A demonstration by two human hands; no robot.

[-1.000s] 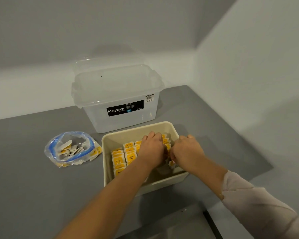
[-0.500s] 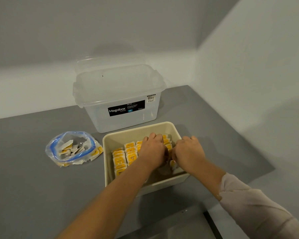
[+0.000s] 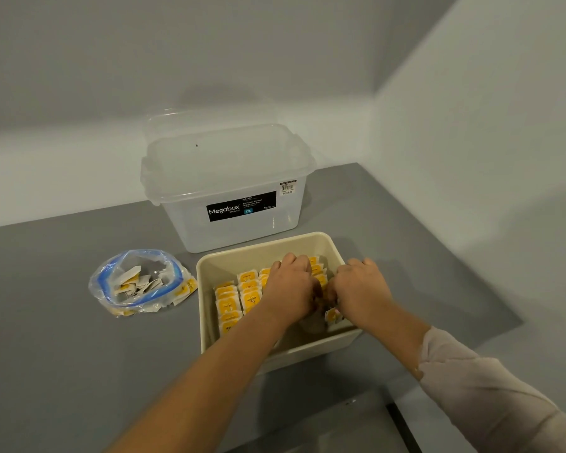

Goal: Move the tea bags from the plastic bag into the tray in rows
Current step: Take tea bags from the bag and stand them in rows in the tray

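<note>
A cream tray (image 3: pixel 262 248) sits on the grey counter and holds rows of yellow-and-white tea bags (image 3: pixel 230 304) standing along its left and back. Both hands are down inside the tray's right half, knuckles up. My left hand (image 3: pixel 290 286) curls its fingers onto the tea bags in the middle rows. My right hand (image 3: pixel 361 289) is close beside it, its fingers curled round a few tea bags, one of which (image 3: pixel 332 315) shows beneath it. The fingertips are hidden. A clear plastic bag (image 3: pixel 138 284) with a blue zip rim lies open left of the tray, with several tea bags inside.
A clear Megabox storage box (image 3: pixel 229 191) with its lid on stands just behind the tray. White walls close off the counter at the back and right. The counter's front edge (image 3: pixel 366 395) runs just below the tray.
Both hands stay in the tray's right half with only slight shifts. The right hand has edged a little closer to the left one. The bag and the box have not moved.
</note>
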